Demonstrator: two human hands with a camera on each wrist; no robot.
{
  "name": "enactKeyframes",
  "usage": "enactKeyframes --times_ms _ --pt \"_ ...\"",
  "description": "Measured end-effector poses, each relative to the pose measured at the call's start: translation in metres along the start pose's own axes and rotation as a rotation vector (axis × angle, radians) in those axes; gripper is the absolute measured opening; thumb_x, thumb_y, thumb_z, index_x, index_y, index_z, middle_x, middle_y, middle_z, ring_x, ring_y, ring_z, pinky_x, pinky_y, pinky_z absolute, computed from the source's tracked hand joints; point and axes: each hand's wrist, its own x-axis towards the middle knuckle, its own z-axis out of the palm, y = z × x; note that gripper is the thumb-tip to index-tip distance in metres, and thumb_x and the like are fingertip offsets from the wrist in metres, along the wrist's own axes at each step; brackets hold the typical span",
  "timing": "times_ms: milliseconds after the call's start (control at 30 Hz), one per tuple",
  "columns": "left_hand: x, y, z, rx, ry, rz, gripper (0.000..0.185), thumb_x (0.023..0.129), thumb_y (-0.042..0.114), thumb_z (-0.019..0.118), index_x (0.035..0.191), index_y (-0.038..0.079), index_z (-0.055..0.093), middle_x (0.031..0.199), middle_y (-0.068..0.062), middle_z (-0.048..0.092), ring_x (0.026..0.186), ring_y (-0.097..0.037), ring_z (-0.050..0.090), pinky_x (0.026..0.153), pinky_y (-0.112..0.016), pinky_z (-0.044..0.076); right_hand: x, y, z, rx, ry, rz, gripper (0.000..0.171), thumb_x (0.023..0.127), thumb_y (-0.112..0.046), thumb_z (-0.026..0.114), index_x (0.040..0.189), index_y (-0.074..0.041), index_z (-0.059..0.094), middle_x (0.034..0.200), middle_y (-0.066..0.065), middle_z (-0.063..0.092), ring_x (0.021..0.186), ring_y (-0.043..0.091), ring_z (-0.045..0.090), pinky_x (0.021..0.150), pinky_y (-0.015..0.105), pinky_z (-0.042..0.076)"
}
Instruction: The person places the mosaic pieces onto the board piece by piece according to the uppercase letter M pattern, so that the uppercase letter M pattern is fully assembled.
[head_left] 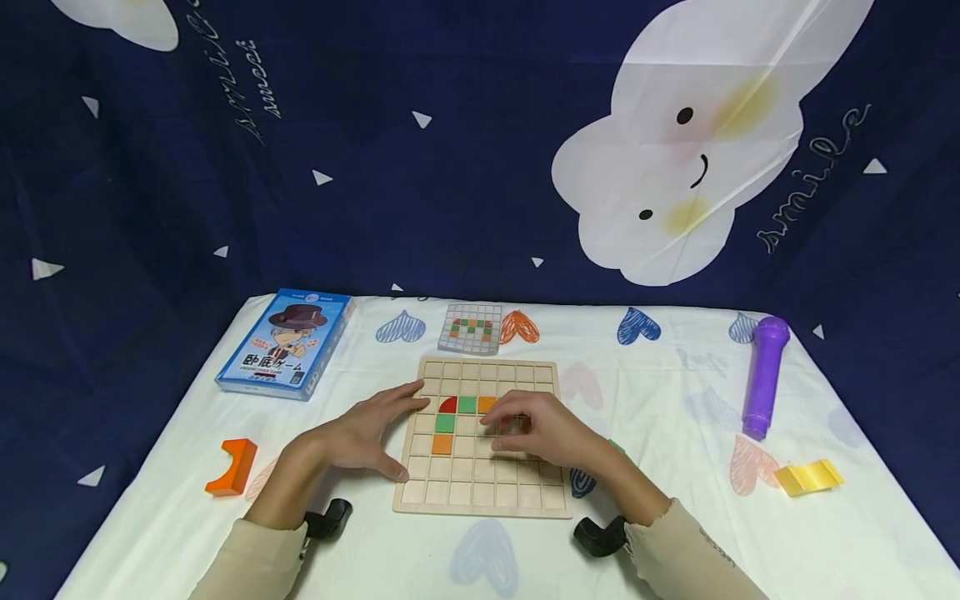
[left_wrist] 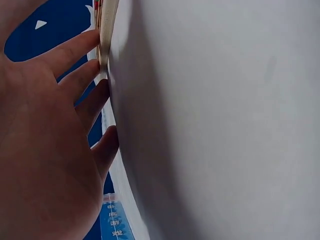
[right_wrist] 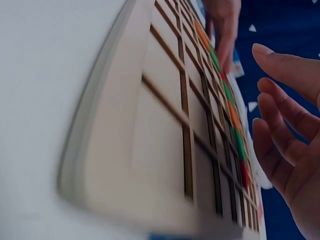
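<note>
While both hands rest open at frame centre — the left hand (head_left: 372,433) flat against the wooden grid board's (head_left: 480,492) left edge, the right hand (head_left: 542,429) loosely spread over its middle, hiding some cells — a blue game box (head_left: 285,342) lies upper left on the tabletop (head_left: 675,533), a purple microphone (head_left: 763,375) at right, an orange block (head_left: 234,467) lower left.

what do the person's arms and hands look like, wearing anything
Both hands are bare: left hand, right hand. No rings or gloves show. Each arm wears a long beige sleeve, the right sleeve with a gathered, frilly cuff. A small black camera mount sits at each wrist, left and right.
</note>
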Motion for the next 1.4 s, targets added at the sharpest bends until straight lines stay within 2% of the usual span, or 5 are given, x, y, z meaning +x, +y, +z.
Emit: enactKeyframes --times_ms 267,433,933,1067,1400 --pt "-0.001 0.000 0.001 0.017 0.001 -0.013 0.107 0.065 0.045 0.092 0.155 0.014 0.044 0.172 -0.009 0.022 0.157 -0.043 0.023 0.120 -0.071 0.025 -0.031 0.009 -0.028 0.011 0.067 0.051 0.031 0.088 -0.021 0.080 0.117 -0.013 0.076 0.116 0.005 0.074 0.097 0.027 0.065 0.077 0.022 0.057" --pt "-0.001 0.000 0.001 0.016 0.000 0.000 0.107 0.066 0.046 0.092 0.155 0.013 0.043 0.172 -0.009 0.022 0.157 -0.043 0.023 0.120 -0.072 0.025 -0.051 0.016 -0.045 -0.030 0.126 0.120 0.031 0.088 -0.023 0.080 0.117 -0.014 0.076 0.117 0.002 0.073 0.104 0.026 0.067 0.080 0.023 0.058" --pt "-0.001 0.000 0.001 0.016 0.007 0.012 0.108 0.065 0.048 0.093 0.154 0.012 0.044 0.172 -0.010 0.022 0.156 -0.043 0.023 0.120 -0.072 0.025 -0.108 0.038 -0.063 -0.108 0.211 0.134 0.032 0.085 -0.020 0.083 0.115 -0.014 0.075 0.120 -0.003 0.073 0.107 0.010 0.066 0.086 0.025 0.058" --pt "-0.002 -0.001 0.001 0.013 0.008 0.013 0.107 0.065 0.047 0.093 0.154 0.012 0.044 0.172 -0.010 0.022 0.156 -0.043 0.023 0.120 -0.072 0.025 -0.116 0.043 -0.067 -0.137 0.198 0.143 0.033 0.085 -0.021 0.082 0.117 -0.015 0.075 0.122 -0.003 0.074 0.110 -0.003 0.063 0.088 0.025 0.057" --pt "-0.002 0.000 0.000 0.009 0.016 0.012 0.107 0.064 0.047 0.093 0.153 0.012 0.045 0.171 -0.010 0.023 0.156 -0.044 0.024 0.119 -0.072 0.025 -0.128 0.055 -0.068 -0.095 0.119 0.139 0.033 0.091 -0.021 0.076 0.123 -0.018 0.073 0.129 0.000 0.072 0.120 -0.009 0.058 0.097 0.016 0.051"
